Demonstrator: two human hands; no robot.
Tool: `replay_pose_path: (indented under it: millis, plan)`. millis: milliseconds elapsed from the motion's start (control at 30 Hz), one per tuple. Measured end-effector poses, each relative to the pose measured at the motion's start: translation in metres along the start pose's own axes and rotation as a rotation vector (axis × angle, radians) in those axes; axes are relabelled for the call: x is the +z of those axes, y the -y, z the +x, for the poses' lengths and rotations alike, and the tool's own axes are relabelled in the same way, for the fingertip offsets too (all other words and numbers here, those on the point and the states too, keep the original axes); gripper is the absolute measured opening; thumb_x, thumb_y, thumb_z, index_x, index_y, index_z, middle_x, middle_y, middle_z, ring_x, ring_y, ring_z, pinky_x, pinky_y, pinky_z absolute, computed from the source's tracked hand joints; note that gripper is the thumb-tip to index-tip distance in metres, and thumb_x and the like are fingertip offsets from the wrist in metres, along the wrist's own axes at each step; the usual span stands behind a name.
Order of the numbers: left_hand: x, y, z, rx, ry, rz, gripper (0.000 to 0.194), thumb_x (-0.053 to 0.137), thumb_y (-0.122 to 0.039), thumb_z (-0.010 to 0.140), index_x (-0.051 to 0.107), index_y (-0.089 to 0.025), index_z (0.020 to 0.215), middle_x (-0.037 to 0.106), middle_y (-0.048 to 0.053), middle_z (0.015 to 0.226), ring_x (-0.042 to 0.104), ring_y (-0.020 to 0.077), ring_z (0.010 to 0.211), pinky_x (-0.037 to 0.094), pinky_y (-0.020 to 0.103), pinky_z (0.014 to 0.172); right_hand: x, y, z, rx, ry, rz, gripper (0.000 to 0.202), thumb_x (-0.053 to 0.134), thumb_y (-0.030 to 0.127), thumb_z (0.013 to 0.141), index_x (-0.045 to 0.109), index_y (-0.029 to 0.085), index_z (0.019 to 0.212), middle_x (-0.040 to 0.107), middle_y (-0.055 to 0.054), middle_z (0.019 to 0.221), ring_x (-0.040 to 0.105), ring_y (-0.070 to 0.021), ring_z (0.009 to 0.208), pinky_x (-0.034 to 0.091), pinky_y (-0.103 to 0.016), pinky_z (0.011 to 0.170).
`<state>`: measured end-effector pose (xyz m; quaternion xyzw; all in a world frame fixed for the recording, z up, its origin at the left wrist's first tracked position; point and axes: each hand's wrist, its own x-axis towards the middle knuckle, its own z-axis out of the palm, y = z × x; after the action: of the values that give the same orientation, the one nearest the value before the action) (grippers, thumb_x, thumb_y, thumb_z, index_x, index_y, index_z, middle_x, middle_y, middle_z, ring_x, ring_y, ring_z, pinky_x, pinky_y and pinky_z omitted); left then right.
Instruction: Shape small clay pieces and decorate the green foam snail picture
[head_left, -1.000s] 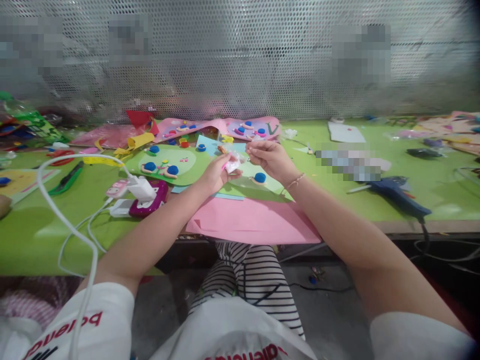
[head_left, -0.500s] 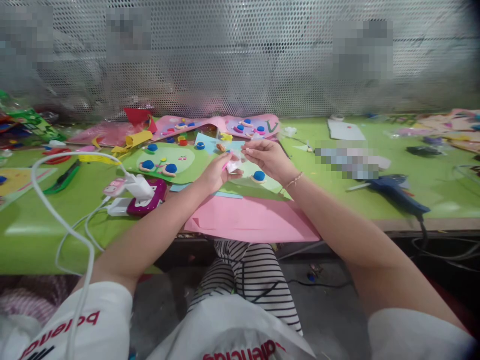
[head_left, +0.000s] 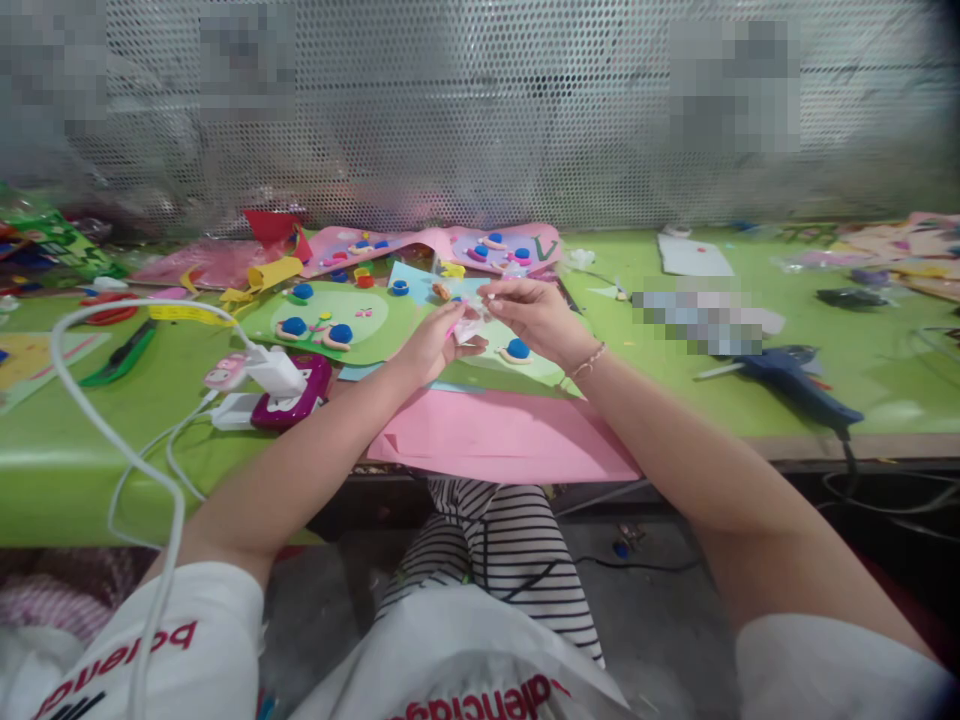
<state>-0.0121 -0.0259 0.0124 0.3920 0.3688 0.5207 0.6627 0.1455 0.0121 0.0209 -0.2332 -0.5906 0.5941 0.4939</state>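
Note:
My left hand [head_left: 436, 342] is closed round a small clear plastic bag [head_left: 469, 328] with something pink and white in it. Just to its right, my right hand [head_left: 529, 312] pinches a tiny white bit [head_left: 490, 298] between thumb and fingertips, close above the bag's mouth; its kind is too small to tell. Below both hands lies a green foam sheet [head_left: 382, 345] bearing blue domed pieces [head_left: 516, 349] with pale curved bases, like snails. A pink sheet [head_left: 502, 435] rests at the table's front edge, under my wrists.
A purple power socket [head_left: 311, 392] with white chargers and a looping cable stands at the left. Farther left lies a green cutter [head_left: 124, 357]. At the right are a blue glue gun [head_left: 799, 385] and a white card [head_left: 695, 256]. A perforated metal screen [head_left: 480, 120] rises behind.
Both hands stay almost in place over the green sheet, the right fingertips shifting slightly with the white bit. The whole view has tilted a little.

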Motion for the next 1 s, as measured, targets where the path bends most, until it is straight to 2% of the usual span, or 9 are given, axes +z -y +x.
replay_pose_path:
  millis: [133, 333, 533, 733, 900, 1000]
  plan:
    - [-0.0014, 0.0001, 0.0013, 0.009, 0.005, 0.004, 0.013, 0.054, -0.028, 0.087, 0.053, -0.016, 0.083, 0.061, 0.000, 0.076, 0.062, 0.0109, 0.055, 0.052, 0.026, 0.059, 0.0011, 0.0006, -0.0006, -0.007, 0.022, 0.004, 0.031, 0.087, 0.033, 0.055, 0.075, 0.021, 0.081, 0.070, 0.001, 0.076, 0.061, -0.0093, 0.070, 0.053, -0.026, 0.075]
    - [-0.0025, 0.0006, 0.0018, 0.016, 0.006, 0.013, 0.013, 0.050, -0.026, 0.089, 0.053, -0.016, 0.082, 0.061, -0.001, 0.077, 0.062, 0.0103, 0.054, 0.052, 0.026, 0.059, 0.0026, 0.0008, -0.0008, -0.014, 0.029, -0.014, 0.032, 0.088, 0.038, 0.052, 0.073, 0.020, 0.072, 0.069, 0.001, 0.072, 0.061, -0.0096, 0.068, 0.053, -0.025, 0.071]
    - [-0.0019, 0.0006, 0.0016, 0.016, 0.014, -0.009, 0.011, 0.052, -0.026, 0.088, 0.054, -0.016, 0.084, 0.060, 0.000, 0.078, 0.061, 0.0099, 0.055, 0.052, 0.028, 0.062, 0.0023, -0.0003, -0.0007, -0.057, 0.084, -0.003, 0.034, 0.089, 0.034, 0.053, 0.068, 0.018, 0.073, 0.068, 0.001, 0.075, 0.064, -0.0100, 0.072, 0.054, -0.026, 0.076]
    - [-0.0034, 0.0010, 0.0025, 0.021, 0.017, 0.018, 0.014, 0.047, -0.026, 0.090, 0.053, -0.016, 0.082, 0.059, 0.000, 0.074, 0.061, 0.0114, 0.057, 0.052, 0.028, 0.064, 0.0022, -0.0008, -0.0004, -0.020, 0.047, -0.008, 0.034, 0.089, 0.038, 0.051, 0.069, 0.018, 0.070, 0.066, 0.003, 0.067, 0.061, -0.0071, 0.063, 0.054, -0.022, 0.067]
    - [-0.0036, 0.0010, 0.0020, 0.018, 0.026, 0.002, 0.012, 0.048, -0.026, 0.090, 0.054, -0.017, 0.085, 0.060, 0.000, 0.077, 0.062, 0.0107, 0.058, 0.052, 0.028, 0.064, 0.0030, 0.0015, -0.0019, 0.048, 0.007, 0.048, 0.037, 0.087, 0.040, 0.054, 0.073, 0.018, 0.080, 0.071, 0.000, 0.075, 0.066, -0.0087, 0.070, 0.057, -0.023, 0.075]
    - [-0.0039, 0.0011, 0.0025, 0.016, 0.028, 0.008, 0.012, 0.053, -0.027, 0.088, 0.054, -0.016, 0.083, 0.060, 0.000, 0.078, 0.062, 0.0103, 0.057, 0.052, 0.027, 0.063, 0.0012, 0.0005, -0.0009, 0.069, -0.006, 0.047, 0.035, 0.088, 0.037, 0.053, 0.072, 0.018, 0.077, 0.070, 0.001, 0.073, 0.066, -0.0087, 0.068, 0.058, -0.024, 0.073]
